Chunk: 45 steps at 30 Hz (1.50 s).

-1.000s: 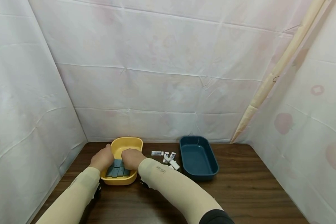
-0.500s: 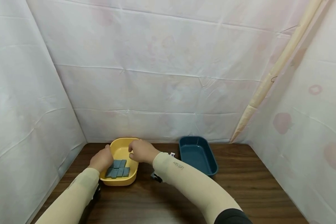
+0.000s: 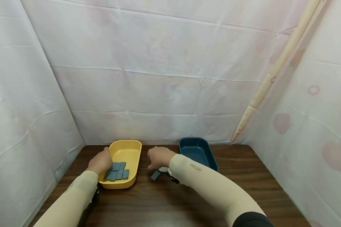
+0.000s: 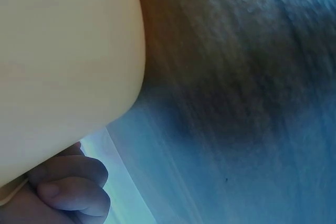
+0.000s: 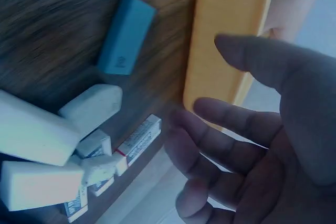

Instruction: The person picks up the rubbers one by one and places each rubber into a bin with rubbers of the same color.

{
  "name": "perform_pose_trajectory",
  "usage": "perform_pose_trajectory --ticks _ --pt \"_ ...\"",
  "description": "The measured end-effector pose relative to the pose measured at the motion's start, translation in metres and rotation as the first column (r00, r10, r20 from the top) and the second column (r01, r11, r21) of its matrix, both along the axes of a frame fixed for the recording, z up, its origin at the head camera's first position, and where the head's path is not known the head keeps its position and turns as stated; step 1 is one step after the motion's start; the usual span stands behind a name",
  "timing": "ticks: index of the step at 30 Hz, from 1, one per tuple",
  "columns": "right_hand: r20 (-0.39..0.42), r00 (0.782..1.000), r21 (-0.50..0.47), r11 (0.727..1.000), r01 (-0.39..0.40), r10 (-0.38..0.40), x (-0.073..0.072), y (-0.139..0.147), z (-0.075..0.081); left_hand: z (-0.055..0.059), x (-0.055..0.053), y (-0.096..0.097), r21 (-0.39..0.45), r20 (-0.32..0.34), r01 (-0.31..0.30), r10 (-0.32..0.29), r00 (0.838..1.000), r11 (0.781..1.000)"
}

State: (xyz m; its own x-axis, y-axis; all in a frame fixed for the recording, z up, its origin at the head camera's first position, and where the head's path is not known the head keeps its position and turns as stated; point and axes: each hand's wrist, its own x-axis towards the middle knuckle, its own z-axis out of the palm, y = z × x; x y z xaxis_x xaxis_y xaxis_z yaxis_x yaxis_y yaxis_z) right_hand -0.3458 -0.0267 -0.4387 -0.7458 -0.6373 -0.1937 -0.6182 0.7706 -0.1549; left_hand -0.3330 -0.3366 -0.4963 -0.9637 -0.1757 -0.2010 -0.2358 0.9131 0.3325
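My left hand [image 3: 100, 161] grips the left rim of a yellow plastic bin [image 3: 127, 154]; its curled fingers [image 4: 79, 195] show below the bin wall in the left wrist view. Several blue-grey rectangular blocks [image 3: 119, 174] lie flat inside, near the bin's front. My right hand [image 3: 160, 157] is over the table right of the bin, its fingers spread and loosely bent, holding nothing. Close to it lies a single blue-grey block [image 5: 127, 35] with a small dark mark. Beside that block are several bare white erasers [image 5: 94, 107] and white erasers in printed paper sleeves [image 5: 139, 142].
A dark blue bin [image 3: 197, 153] stands at the back right, partly hidden by my right forearm. The dark wooden table [image 3: 142, 201] is enclosed by hanging white sheets [image 3: 159, 94] at the back and both sides.
My right hand has moved right, out of the yellow bin and over the table beside the loose block. The left hand keeps its grip on the bin's rim.
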Motion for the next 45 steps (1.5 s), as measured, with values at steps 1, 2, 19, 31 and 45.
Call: perform_pose_trajectory --ticks 1,2,19,31,45 --pt "0.012 1.0 0.015 1.0 0.004 -0.004 0.002 0.001 -0.001 0.0 0.0 0.0 0.002 0.001 -0.003 0.003 1.0 1.0" --pt "0.022 1.0 0.025 1.0 0.004 -0.005 0.004 0.002 -0.003 0.0 -0.001 -0.001 0.003 0.002 -0.004 0.004 1.0 1.0" --pt "-0.038 0.999 0.1 0.995 0.006 -0.002 0.023 -0.001 -0.03 0.003 0.005 0.001 0.006 0.012 0.008 -0.008 1.0 1.0" --pt "-0.058 0.997 0.079 0.996 -0.04 0.045 0.0 -0.007 -0.053 0.002 0.005 0.003 0.008 0.016 0.0 0.0 1.0 1.0" --pt "-0.069 0.997 0.116 0.993 -0.036 0.044 0.014 -0.003 -0.033 0.002 -0.002 0.0 -0.008 0.02 0.01 -0.01 1.0 1.0"
